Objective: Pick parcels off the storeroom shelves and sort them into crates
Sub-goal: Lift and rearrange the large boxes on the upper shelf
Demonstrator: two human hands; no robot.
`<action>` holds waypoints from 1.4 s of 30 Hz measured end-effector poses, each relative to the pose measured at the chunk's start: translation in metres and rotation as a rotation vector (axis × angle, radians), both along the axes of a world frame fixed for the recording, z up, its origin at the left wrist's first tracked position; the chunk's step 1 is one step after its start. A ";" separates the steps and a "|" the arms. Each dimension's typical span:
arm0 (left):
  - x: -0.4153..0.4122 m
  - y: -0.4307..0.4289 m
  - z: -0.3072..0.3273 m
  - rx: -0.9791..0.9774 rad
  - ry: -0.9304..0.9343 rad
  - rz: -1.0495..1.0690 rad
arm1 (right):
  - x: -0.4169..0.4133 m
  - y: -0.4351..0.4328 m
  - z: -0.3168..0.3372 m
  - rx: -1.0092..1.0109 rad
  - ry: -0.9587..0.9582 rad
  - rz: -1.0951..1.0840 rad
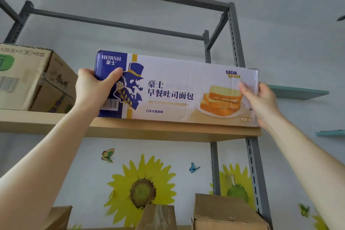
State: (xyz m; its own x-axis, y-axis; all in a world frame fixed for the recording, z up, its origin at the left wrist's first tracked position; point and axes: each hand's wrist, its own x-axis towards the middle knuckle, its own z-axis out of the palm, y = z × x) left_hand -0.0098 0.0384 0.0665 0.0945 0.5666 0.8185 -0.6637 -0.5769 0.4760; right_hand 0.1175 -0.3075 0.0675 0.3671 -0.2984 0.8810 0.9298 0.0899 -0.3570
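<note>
Overhead, a brown carton (24, 78) stands at the left of the wooden shelf (149, 130). Just beside it, the left hand (91, 89) grips the blue left end of the long bread box (177, 87), thumb across its front. The box sits along the shelf's front edge. The right hand (261, 102) clasps its right end, thumb on the front and fingers hidden behind.

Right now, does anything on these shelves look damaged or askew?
Yes. The brown carton on the upper shelf has a crushed, creased corner. The bread box, held at its ends by the left hand and right hand, is scuffed at its top-left corner. Nothing has spilled.
</note>
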 end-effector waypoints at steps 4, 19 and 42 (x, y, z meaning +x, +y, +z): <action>0.009 -0.010 0.003 0.091 0.064 0.179 | 0.010 -0.006 0.001 -0.007 -0.027 -0.241; 0.018 -0.013 -0.027 0.417 0.123 0.501 | -0.024 0.059 -0.024 -0.077 -0.127 -0.772; -0.156 0.391 -0.040 0.314 0.296 0.643 | -0.164 0.494 -0.036 -0.374 0.172 -0.458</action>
State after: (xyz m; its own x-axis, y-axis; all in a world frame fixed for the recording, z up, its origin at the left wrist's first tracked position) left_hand -0.1656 0.4297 0.0263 0.0653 0.3297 0.9418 -0.0233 -0.9431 0.3317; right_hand -0.0461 0.1860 0.0312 0.4209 -0.1416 0.8960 0.7705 -0.4654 -0.4355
